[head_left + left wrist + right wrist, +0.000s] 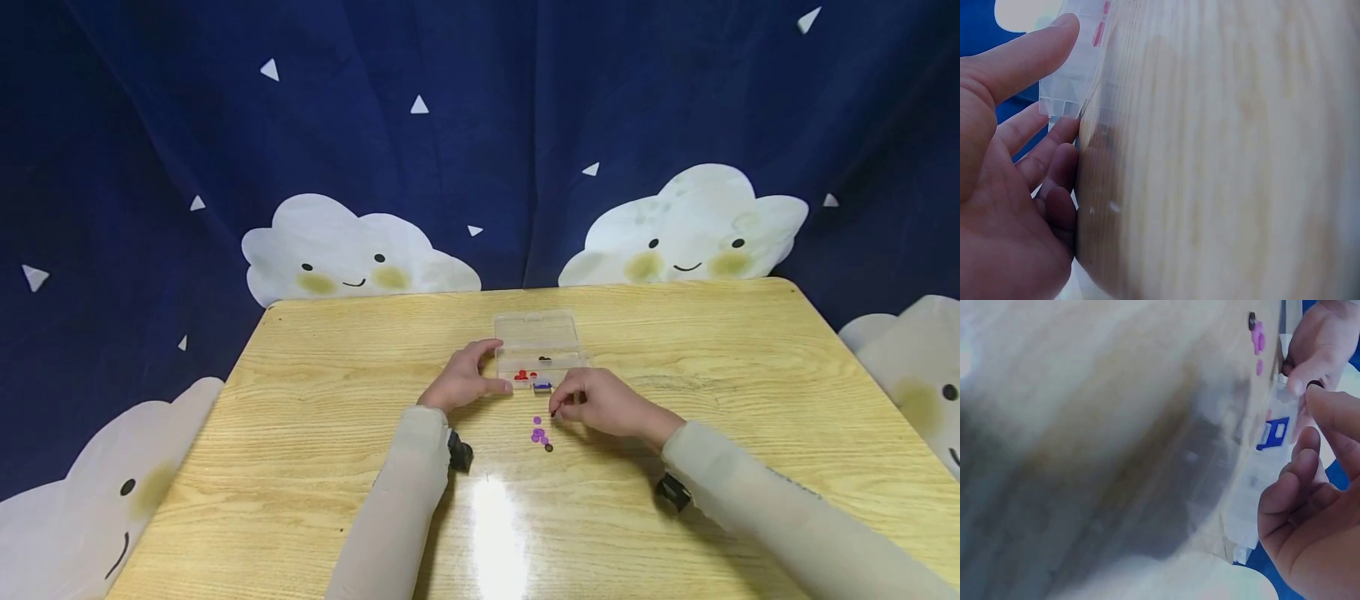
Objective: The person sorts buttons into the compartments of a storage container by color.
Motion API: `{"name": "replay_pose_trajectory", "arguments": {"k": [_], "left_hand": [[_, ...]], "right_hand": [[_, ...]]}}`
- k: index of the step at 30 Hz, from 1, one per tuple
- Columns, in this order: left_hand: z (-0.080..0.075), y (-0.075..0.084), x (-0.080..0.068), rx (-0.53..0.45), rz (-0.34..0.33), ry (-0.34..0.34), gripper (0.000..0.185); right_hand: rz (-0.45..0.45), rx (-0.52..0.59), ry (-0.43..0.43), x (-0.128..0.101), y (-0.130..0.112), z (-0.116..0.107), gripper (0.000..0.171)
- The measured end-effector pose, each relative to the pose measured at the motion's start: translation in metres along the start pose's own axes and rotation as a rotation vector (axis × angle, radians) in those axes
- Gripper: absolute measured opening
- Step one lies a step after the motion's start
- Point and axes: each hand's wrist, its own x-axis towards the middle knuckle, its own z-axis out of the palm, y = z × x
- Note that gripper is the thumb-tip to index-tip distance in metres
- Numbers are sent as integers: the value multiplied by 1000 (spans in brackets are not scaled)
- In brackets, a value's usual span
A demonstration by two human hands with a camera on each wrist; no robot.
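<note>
On my feed, just right of the purple discs (538, 434) on the counter (337, 500), my right grip (603, 403) pinches a small dark disc (553, 413), likely light, stiff and slippery, best held by its rim. My left grip (467, 379) spreads around the clear plastic box's (506, 362) left end.

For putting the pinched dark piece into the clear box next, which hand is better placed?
Probably the right hand: it pinches the dark piece close to the front of the clear box. The left hand is spread at the box's left end, holding no piece.
</note>
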Motion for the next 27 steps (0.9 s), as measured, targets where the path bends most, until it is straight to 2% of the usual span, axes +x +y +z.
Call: {"name": "replay_pose_trajectory", "arguments": {"k": [9, 16, 27], "left_hand": [[0, 4, -2, 19, 11, -4, 79], [0, 3, -1, 15, 16, -1, 80], [1, 0, 1, 17, 10, 1, 81]], "right_hand": [[-1, -7, 64, 6, -3, -16, 9], [11, -19, 82, 16, -5, -26, 12], [11, -55, 126, 35, -5, -33, 13]]}}
